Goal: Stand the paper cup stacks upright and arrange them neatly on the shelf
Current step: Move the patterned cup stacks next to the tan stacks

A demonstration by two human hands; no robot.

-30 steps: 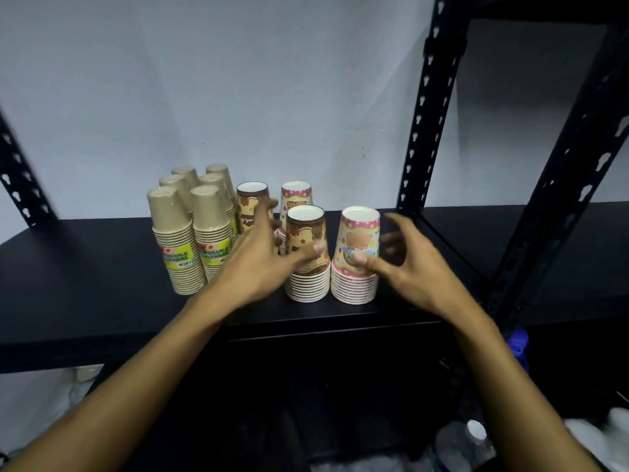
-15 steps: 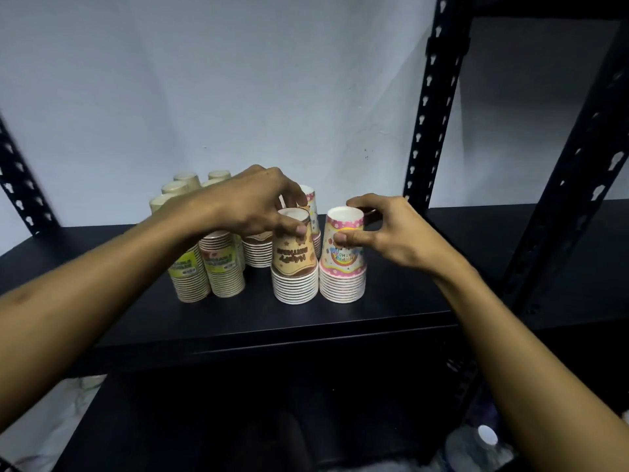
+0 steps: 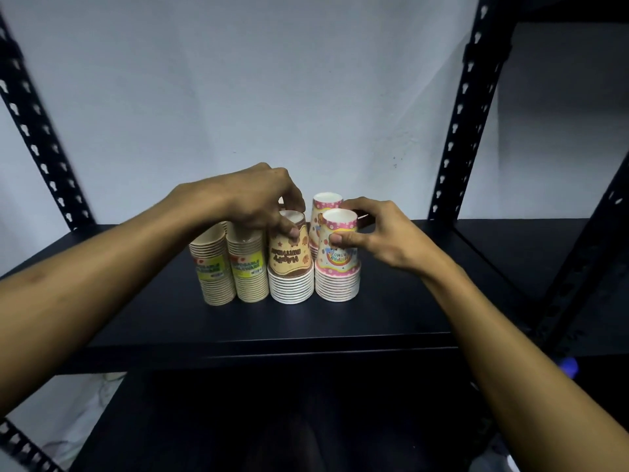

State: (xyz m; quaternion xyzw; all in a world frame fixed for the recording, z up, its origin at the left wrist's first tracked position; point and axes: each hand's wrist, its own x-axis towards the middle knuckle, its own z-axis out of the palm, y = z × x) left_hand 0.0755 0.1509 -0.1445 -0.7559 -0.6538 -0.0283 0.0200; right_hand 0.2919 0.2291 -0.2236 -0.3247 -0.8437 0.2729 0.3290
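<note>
Near the centre of the frame, a front row of four paper cup stacks is seen standing rim-down on the black shelf (image 3: 391, 311), each touching or just beside its neighbour. The brown printed stack (image 3: 290, 264) is pinched near its top by the left hand (image 3: 252, 202), fingers draped over the upturned base and thumb pressed on the front wall, seemingly so that the column can be steadied and nudged without being knocked over. The pink-banded stack (image 3: 337, 264), just to its right, is clamped between thumb and fingers of the right hand (image 3: 377, 235), the thumb laid across the printed face; a grip this high is judged to suit straightening a lean and sliding the stack flush with its neighbour. To the left, two plain kraft stacks (image 3: 231, 267) with yellow-green labels are set close together and untouched. A second pink-topped stack (image 3: 323, 212) is visible behind the front row, and more may be hidden by the hands. All visible stacks are upright, so the task is judged nearly done, with only final alignment left. Toppling from too firm a push is the main risk.
</note>
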